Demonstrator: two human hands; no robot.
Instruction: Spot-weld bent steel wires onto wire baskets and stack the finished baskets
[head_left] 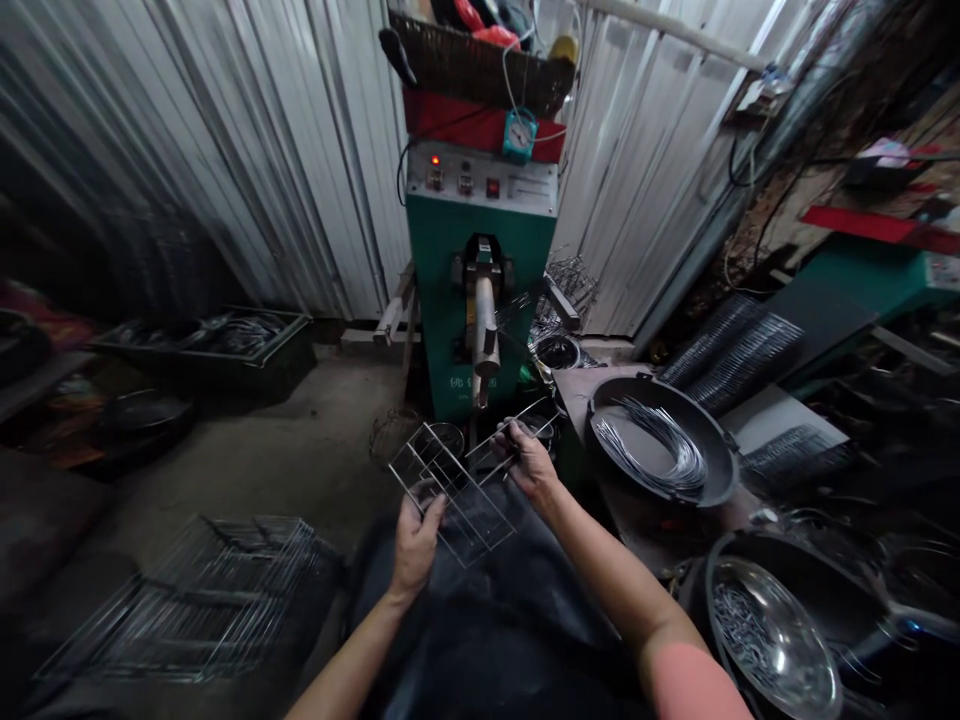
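1. The wire rack (450,487) is held in the air above the person's dark apron (480,640), tilted, with its far end reaching toward the green machine (480,290)
2. The left hand (416,545) is clenched around the rack's near edge, its fingers wrapped over the wires
3. The right hand (532,462) grasps the far corner, pinching the wires; a dark bit by its fingers is too small to make out
4. Holding the rack at opposite edges looks like the sound way to work: the thin frame gets support at both ends, and a firm hold near the crossing wires should limit flex and keep it square
5. Just beyond the right hand, the black pan (660,390) holds a loose coil of long wires (652,450)
6. At lower right, the black pot (750,545) cradles the steel bowl (772,640), which is heaped with short wire pieces (739,625)
7. Well off to the left, the green crate (255,345) holds a tangled layer of wire pieces (240,335)
8. Farther out, the finished-looking racks (180,600) lie stacked at lower left, and the wire grids (731,350) are piled beyond the black pan
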